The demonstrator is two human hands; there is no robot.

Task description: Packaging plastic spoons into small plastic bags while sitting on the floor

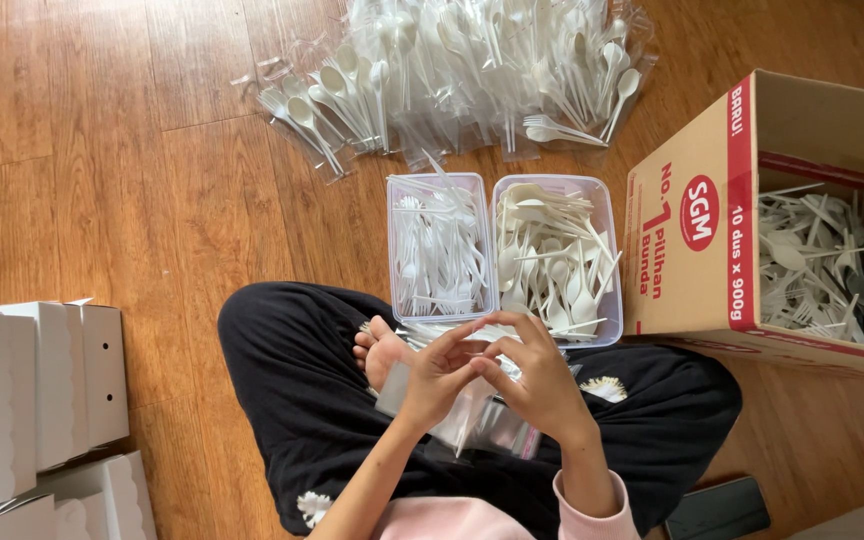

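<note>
- Sitting cross-legged on a wooden floor [72, 150], a person in black trousers [292, 400] works with both hands over the lap, seen from the head camera
- Left hand [435, 378] and right hand [537, 375] meet fingertip to fingertip, both pinched shut on a clear plastic sleeve [467, 405] that hangs down between them; what lies inside the sleeve is too blurred to tell
- A small stack of clear sleeves [497, 432] lies on the lap just under the hands
- Just beyond the hands, touching side by side, stand two clear tubs: the left tub [397, 185] holds white plastic forks, the right tub [604, 200] holds white plastic spoons
- Farther off, a wide heap of bagged cutlery sets [452, 70] is spread over the floor
- To the right, just beside the spoon tub, an open cardboard box [687, 250] holds loose white cutlery
- Near left, white folded cartons [32, 390] are stacked on the floor
- Near right, a dark flat object [717, 510] lies by the knee
</note>
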